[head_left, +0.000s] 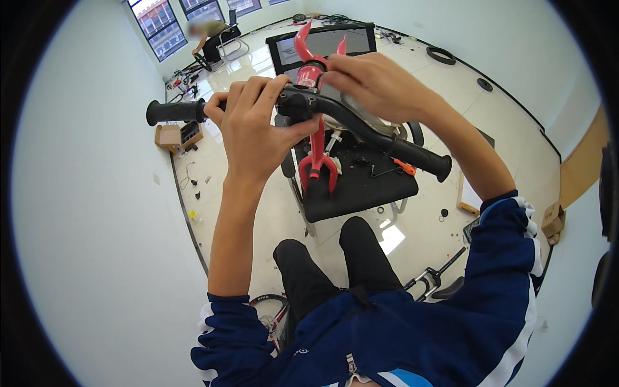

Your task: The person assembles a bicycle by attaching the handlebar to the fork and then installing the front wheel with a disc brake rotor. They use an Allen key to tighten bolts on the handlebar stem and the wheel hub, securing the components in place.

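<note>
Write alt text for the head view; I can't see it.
The left hand grips a black handlebar near its clamp; the right hand, blurred, is close beside a red forked part. Below, an orange-handled tool lies on a black chair.

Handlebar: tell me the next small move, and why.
Perhaps settle the right hand's grip on the red tube: the left hand's grip holds the handlebar by its clamp, while the right, blurred, lies beside that tube, its contact unclear.
</note>
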Demonstrator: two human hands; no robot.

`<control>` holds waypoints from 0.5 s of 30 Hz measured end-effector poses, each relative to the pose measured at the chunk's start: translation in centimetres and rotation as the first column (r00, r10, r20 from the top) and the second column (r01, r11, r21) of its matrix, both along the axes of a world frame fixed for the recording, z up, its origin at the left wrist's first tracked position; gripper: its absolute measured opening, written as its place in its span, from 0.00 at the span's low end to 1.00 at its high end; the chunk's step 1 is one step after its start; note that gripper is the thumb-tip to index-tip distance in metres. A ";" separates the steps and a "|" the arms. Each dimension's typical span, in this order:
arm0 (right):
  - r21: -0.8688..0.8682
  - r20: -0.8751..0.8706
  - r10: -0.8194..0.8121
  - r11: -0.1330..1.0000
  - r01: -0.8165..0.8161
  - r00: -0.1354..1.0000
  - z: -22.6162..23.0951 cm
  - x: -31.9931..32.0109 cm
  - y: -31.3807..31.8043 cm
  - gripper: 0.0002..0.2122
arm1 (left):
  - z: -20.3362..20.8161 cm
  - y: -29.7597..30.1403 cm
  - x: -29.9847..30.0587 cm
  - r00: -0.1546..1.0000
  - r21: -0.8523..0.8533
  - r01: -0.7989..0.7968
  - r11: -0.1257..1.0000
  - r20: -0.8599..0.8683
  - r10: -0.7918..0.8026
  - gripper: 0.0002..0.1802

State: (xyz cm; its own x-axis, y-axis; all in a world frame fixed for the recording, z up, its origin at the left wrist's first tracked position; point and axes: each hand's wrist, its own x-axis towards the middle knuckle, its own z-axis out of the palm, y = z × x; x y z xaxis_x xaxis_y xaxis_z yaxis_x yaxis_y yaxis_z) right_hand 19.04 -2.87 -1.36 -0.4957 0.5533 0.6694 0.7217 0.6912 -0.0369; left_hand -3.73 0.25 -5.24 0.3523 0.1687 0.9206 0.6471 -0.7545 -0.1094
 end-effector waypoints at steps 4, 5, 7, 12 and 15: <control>-0.008 -0.002 0.103 0.995 -0.103 0.995 0.2 -0.2 0.9 0.07 | 0.0 -0.5 0.6 1.000 -0.031 0.010 0.999 0.011 -0.009 0.32; 0.016 -0.017 0.142 0.990 -0.142 0.990 0.2 0.1 1.3 0.07 | 0.0 -0.6 0.6 1.000 -0.028 0.013 1.000 0.010 -0.013 0.32; 0.086 -0.047 0.164 0.983 -0.160 0.985 0.2 -0.1 2.9 0.11 | -0.1 -0.8 0.6 1.000 -0.025 0.022 0.999 0.009 -0.022 0.32; -0.062 -0.163 0.203 0.975 -0.215 0.966 4.0 -0.6 1.4 0.16 | -0.1 -1.1 0.7 0.999 0.019 0.049 0.999 0.008 -0.049 0.36; -0.188 -0.037 0.289 0.938 -0.291 0.957 4.2 -0.9 -1.2 0.15 | -0.3 -0.9 0.6 0.999 0.028 0.033 0.999 0.027 -0.034 0.36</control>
State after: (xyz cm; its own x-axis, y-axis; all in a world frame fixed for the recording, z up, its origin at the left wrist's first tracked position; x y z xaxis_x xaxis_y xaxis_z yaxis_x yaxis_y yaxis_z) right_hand 18.15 -4.03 2.81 -0.6487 0.5033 0.5708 0.4899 0.8502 -0.1928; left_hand -3.10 -0.67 -5.53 0.3315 0.1314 0.9343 0.6248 -0.7726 -0.1130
